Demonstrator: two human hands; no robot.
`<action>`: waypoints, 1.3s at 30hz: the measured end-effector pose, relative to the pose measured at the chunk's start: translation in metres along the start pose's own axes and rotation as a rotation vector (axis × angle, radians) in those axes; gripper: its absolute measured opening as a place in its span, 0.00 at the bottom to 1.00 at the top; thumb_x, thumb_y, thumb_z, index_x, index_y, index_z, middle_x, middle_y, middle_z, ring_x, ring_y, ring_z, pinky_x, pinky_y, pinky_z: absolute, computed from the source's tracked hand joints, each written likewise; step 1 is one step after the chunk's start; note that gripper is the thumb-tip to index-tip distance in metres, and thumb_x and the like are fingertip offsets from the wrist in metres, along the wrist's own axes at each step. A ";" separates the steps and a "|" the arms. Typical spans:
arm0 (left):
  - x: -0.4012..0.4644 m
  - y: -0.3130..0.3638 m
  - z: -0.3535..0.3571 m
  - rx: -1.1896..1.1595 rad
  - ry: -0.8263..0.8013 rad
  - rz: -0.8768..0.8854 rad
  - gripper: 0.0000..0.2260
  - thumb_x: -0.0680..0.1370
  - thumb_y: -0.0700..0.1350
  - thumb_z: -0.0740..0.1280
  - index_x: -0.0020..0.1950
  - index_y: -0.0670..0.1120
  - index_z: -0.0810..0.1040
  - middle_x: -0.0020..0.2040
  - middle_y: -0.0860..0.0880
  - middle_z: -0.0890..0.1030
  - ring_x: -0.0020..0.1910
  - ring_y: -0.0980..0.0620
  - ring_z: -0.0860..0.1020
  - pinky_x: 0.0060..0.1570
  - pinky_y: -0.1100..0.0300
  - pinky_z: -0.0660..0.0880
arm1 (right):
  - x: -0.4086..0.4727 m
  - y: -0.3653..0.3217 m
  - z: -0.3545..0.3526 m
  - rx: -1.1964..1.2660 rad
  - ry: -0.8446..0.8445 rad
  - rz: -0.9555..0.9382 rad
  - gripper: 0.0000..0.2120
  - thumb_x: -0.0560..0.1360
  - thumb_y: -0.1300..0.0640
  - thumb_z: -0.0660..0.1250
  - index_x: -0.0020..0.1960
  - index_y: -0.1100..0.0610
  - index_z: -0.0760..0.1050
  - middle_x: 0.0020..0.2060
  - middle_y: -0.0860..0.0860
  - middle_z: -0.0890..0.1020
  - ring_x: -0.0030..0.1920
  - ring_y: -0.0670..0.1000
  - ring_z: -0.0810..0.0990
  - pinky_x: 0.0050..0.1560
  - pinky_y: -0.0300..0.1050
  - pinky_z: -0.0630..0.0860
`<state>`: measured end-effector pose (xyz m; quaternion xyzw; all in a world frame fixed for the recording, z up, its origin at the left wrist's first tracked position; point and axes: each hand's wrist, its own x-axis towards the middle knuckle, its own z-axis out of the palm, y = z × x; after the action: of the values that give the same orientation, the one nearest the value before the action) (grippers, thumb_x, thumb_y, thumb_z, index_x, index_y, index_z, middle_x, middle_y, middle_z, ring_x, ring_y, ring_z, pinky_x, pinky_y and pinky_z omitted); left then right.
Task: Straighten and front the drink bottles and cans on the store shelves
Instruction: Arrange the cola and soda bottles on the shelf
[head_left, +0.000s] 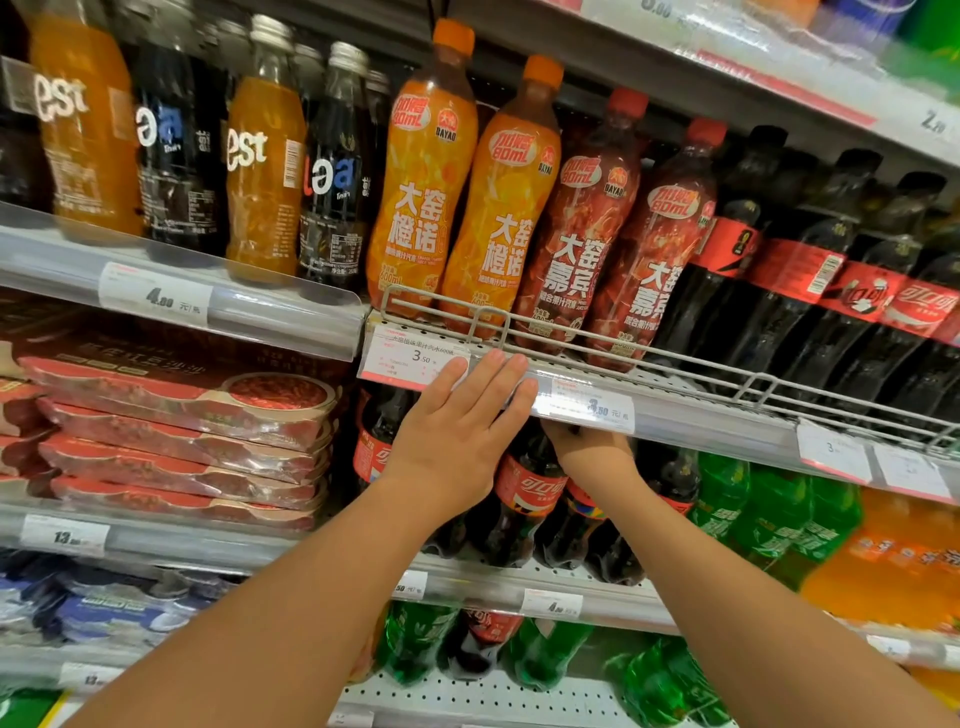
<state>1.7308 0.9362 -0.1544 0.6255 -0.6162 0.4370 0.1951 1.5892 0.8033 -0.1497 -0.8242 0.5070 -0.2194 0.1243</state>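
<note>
Glossy plastic orange bottles (421, 171), matt wire shelf rail (613, 343), clear shiny plastic price strip (701, 415), paper price tags (415, 358)

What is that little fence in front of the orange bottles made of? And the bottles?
The fence looks like thin metal wire with a pale coating: slim, stiff rods. The orange bottles look like clear, shiny plastic with screw caps, showing the drink through them.

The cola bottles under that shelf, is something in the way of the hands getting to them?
Partly. The price rail crosses in front of the bottle tops. The left hand lies flat against it; the right hand reaches under it toward the cola bottles, fingers hidden.
</note>
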 end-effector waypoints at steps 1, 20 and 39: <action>0.000 0.000 0.001 -0.004 0.009 0.000 0.26 0.73 0.41 0.55 0.71 0.41 0.71 0.72 0.42 0.71 0.71 0.41 0.68 0.69 0.44 0.59 | -0.001 -0.006 -0.001 0.003 0.024 -0.057 0.24 0.79 0.45 0.63 0.73 0.52 0.67 0.70 0.52 0.72 0.70 0.55 0.69 0.67 0.46 0.67; -0.001 0.000 0.009 -0.004 0.067 0.008 0.25 0.73 0.41 0.54 0.72 0.42 0.64 0.71 0.43 0.71 0.71 0.42 0.69 0.70 0.45 0.59 | -0.006 -0.006 0.000 0.116 0.062 0.059 0.27 0.73 0.40 0.70 0.67 0.50 0.70 0.59 0.51 0.79 0.59 0.56 0.77 0.53 0.47 0.73; 0.019 0.022 -0.018 -0.094 -0.162 -0.177 0.30 0.52 0.36 0.77 0.54 0.38 0.81 0.58 0.39 0.81 0.60 0.37 0.78 0.57 0.36 0.73 | -0.085 0.085 -0.153 -0.039 0.343 -0.203 0.13 0.76 0.55 0.68 0.60 0.52 0.79 0.50 0.47 0.81 0.40 0.43 0.76 0.44 0.38 0.72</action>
<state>1.7018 0.9355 -0.1366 0.7008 -0.5923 0.3367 0.2114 1.4149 0.8431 -0.0721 -0.8238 0.4393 -0.3583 -0.0025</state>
